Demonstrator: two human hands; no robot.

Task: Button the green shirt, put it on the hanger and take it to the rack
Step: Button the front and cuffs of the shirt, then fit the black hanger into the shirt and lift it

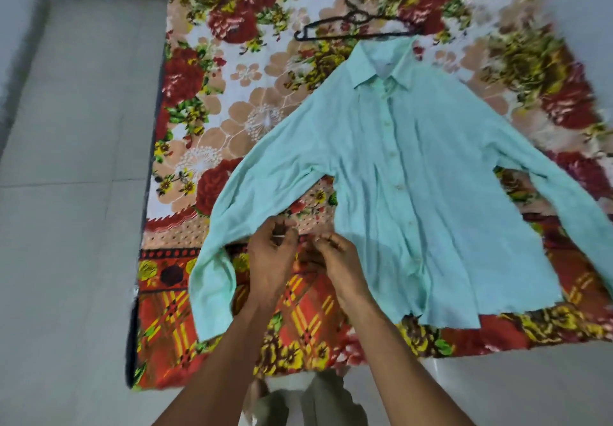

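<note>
Nearest, both forearms reaching in from the bottom edge, left hand (pixel 272 253) and right hand (pixel 335 256) close together over the floral blanket (pixel 212 100), fingers curled, apparently holding nothing; whether a fingertip brushes the near sleeve edge, impossible to tell through the blur. Just beyond, the green shirt (pixel 414 173) lying flat and face up on the blanket, collar away, hem toward the body, left-side sleeve (pixel 229 226) bent down beside the left hand, other sleeve trailing off to the right. Placket (pixel 398 180) seemingly closed from collar down, buttons in a line; lowest stretch near the hem rumpled, too soft to judge. Probably buttoning almost or fully done. For doing it well: check the bottom button first, smooth the front, then lift by the shoulders rather than a sleeve, keeping the collar open for the hanger. Farther on, the black hanger (pixel 358 24) just past the collar, hook pointing away, near but apart from the shirt. Nothing lying between shirt and hanger. Pale tiled floor (pixel 73 193) at left; no rack in view.
</note>
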